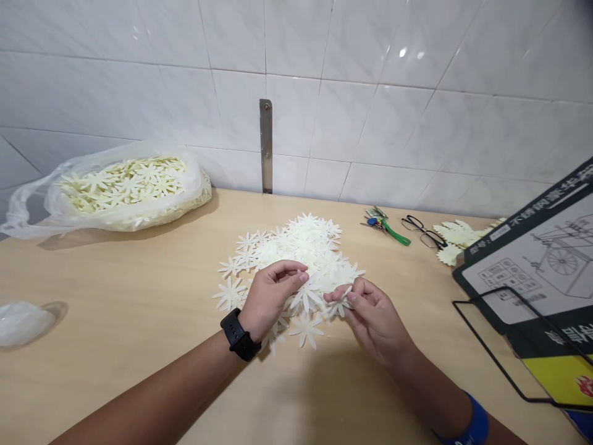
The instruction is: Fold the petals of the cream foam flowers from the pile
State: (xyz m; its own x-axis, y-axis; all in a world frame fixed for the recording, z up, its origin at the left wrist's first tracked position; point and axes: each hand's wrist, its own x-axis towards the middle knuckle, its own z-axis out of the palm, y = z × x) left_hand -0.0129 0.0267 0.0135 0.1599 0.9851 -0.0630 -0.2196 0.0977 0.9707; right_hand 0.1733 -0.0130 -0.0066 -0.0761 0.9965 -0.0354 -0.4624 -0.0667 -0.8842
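Note:
A heap of pale cream flower-shaped cutouts (296, 244) lies on the wooden table in front of me. My left hand (273, 293), with a black watch on the wrist, pinches one flower cutout (306, 295) by a petal between thumb and forefinger. To its right, my right hand (370, 315) is closed on another flower cutout (340, 303), held at the fingertips and seen partly edge-on. Its fingers hide part of that piece. Loose cutouts lie below and to the left of the heap, among them a flower (306, 329) just under my hands.
A clear plastic bag (152, 216) full of similar flowers lies at the back left; a small white bag (23, 322) sits at the left edge. Keys with a green strap (396, 233), glasses (422, 231), more cutouts (458, 233) and a printed box (546, 247) behind a black wire frame (486, 358) stand right.

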